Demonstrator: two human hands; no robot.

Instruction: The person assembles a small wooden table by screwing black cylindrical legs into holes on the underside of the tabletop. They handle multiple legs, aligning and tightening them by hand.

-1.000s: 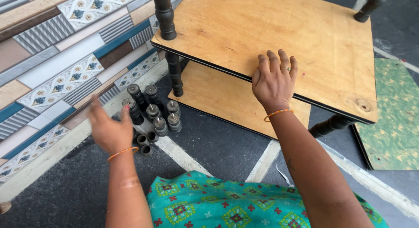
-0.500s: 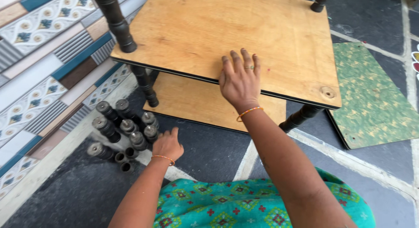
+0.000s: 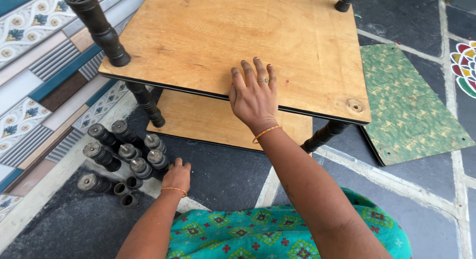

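Left hand (image 3: 177,175) is on the dark stone floor (image 3: 228,174), fingers loosely curled at the cluster of short black turned-wood spindle legs (image 3: 130,157) standing just beside the tiled wall (image 3: 44,85); it touches the nearest one but has closed on nothing. Right hand (image 3: 254,97) lies flat and open, palm down, on the top tan plywood shelf board (image 3: 233,45) of the small two-tier rack, gripping nothing. The spindles look light, rigid, smooth and prone to roll, probably best pinched around the narrow waist; the board looks stiff but thin, best steadied near its edge or corner posts.
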